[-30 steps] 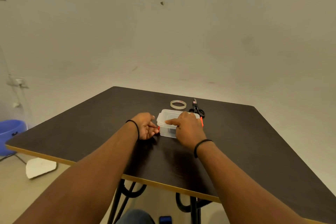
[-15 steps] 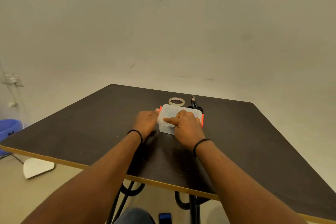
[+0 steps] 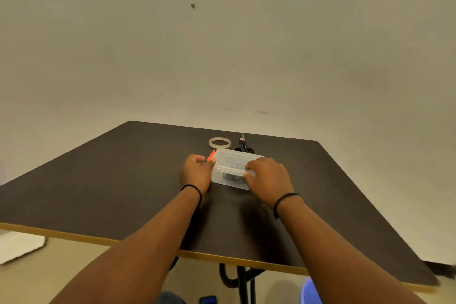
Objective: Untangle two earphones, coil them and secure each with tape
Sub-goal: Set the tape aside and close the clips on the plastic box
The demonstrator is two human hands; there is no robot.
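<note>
— What's the box (image 3: 233, 168) made of?
— Frosted, translucent plastic, smooth, with a glossy orange plastic clip (image 3: 211, 155).
— And the tabletop (image 3: 98, 180)?
— Dark, matt, faintly grainy laminate with a pale wood-coloured edge. The tape roll (image 3: 219, 142) looks clear and shiny.

One plastic box (image 3: 233, 168), one tape roll (image 3: 219, 142), one scissors (image 3: 243, 146), two hands (image 3: 197, 172)

Two bare forearms, no sleeves in view. Left hand (image 3: 197, 170): thin black band (image 3: 192, 189) round wrist. Right hand (image 3: 267, 180): matching thin black band (image 3: 285, 201) round wrist. No rings or watch visible. Dark blue trouser fabric (image 3: 170, 298) glimpsed at bottom edge.
</note>
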